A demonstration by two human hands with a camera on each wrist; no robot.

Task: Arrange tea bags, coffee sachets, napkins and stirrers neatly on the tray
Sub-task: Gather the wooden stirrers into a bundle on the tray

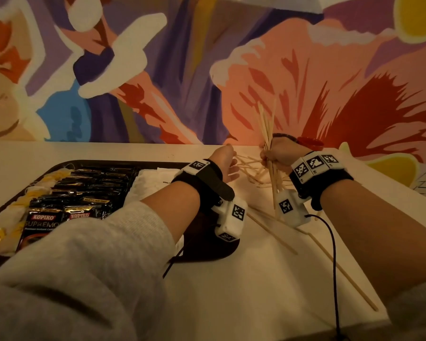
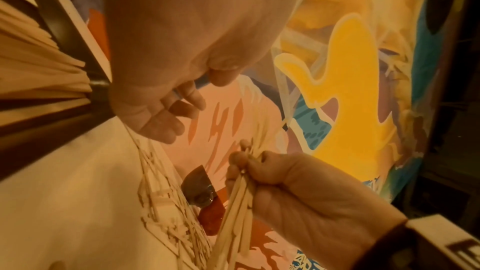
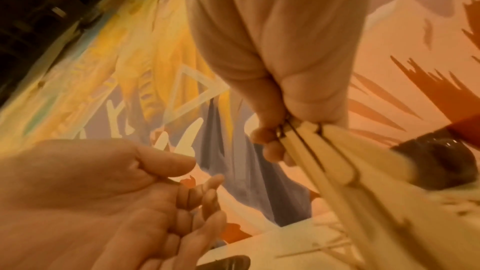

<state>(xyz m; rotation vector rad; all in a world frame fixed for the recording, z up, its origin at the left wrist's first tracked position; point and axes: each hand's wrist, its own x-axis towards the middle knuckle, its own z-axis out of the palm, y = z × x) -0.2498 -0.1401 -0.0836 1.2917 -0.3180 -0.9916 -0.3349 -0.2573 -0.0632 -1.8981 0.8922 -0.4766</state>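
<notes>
Painted mural [image 1: 231, 65] in purple, orange and red fills the wall behind a pale table [image 1: 244, 279]. On the table's left part lies a dark tray [image 1: 207, 254]. On it, from the left: tea bags [image 1: 32, 190] with yellow tags along the left edge, then black coffee sachets [image 1: 84, 193] in overlapping rows, the nearest reading "KOPIKO", then white napkins [image 1: 153, 180] just beside them, partly hidden under the left forearm.

Grey sleeve [image 1: 84, 267] covers the left arm to mid-forearm. Both wrists carry black straps with white marker blocks; a black cable [image 1: 333, 267] runs from the right one toward the near table edge.

Loose wooden stirrers [image 1: 251, 168] lie scattered on the table right of the tray, between the two hands; a few more [image 1: 330, 262] lie nearer, beneath the right forearm.

Right hand [image 1: 278, 153] is clenched round a bundle of stirrers [image 1: 266, 124], held roughly upright and fanning out above the fist; lower ends reach down past the wrist.

Left hand [image 1: 225, 158] hovers over the scattered pile, palm toward the right hand, fingers [image 3: 205, 190] loosely bent and grasping nothing.
</notes>
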